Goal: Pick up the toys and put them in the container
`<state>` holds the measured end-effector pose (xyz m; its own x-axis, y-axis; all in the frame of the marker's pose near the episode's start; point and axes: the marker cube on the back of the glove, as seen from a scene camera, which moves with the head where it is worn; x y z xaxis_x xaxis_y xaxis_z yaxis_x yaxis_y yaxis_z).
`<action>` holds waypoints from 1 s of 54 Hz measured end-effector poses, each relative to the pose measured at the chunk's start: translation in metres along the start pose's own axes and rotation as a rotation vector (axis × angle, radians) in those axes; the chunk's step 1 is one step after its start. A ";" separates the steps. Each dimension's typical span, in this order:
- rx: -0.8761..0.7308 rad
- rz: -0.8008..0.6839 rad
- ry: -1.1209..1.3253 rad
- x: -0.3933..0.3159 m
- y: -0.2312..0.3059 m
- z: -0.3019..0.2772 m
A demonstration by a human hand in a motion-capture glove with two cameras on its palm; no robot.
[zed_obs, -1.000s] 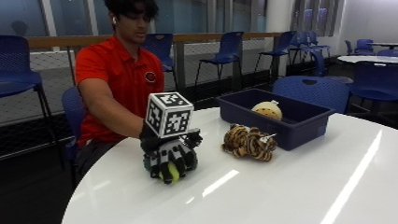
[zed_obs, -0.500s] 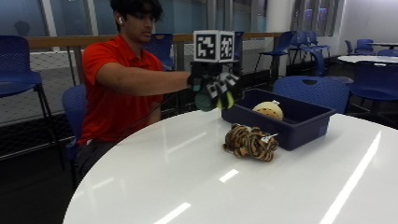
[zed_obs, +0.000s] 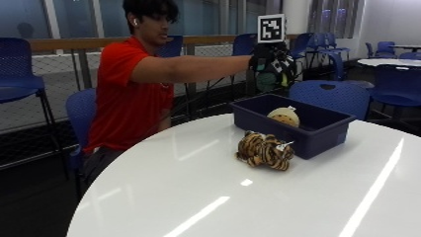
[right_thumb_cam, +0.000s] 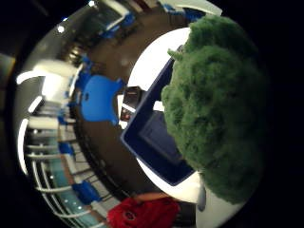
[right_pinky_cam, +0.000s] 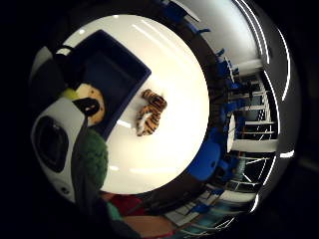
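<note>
Outside view: my gloved right hand (zed_obs: pixel 271 66) hung in the air above the near-left corner of the blue container (zed_obs: pixel 293 126), fingers curled around a green plush toy (zed_obs: pixel 266 81). That toy filled the thumb-side palm view, with the container's open interior just beyond it. A cream plush toy (zed_obs: pixel 283 117) already lay inside; a tiger-striped toy (zed_obs: pixel 264 150) sat on the white counter (zed_obs: pixel 197 197), touching the container's front wall. I judged the step in hand to be carrying the green toy to the drop. The next move called for lowering past the rim and letting go, clear of the cream toy. Open counter lay around the tiger toy on its near side.
</note>
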<state>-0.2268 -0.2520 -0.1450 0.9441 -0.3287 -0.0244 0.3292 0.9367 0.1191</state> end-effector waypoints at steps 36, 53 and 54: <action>-0.142 0.209 0.011 0.073 0.007 0.056; -0.197 0.403 -0.021 0.183 0.046 0.122; -0.200 0.414 -0.030 0.188 0.048 0.126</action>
<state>-0.0350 -0.2839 -0.0184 0.9969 0.0778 0.0137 -0.0765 0.9937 -0.0815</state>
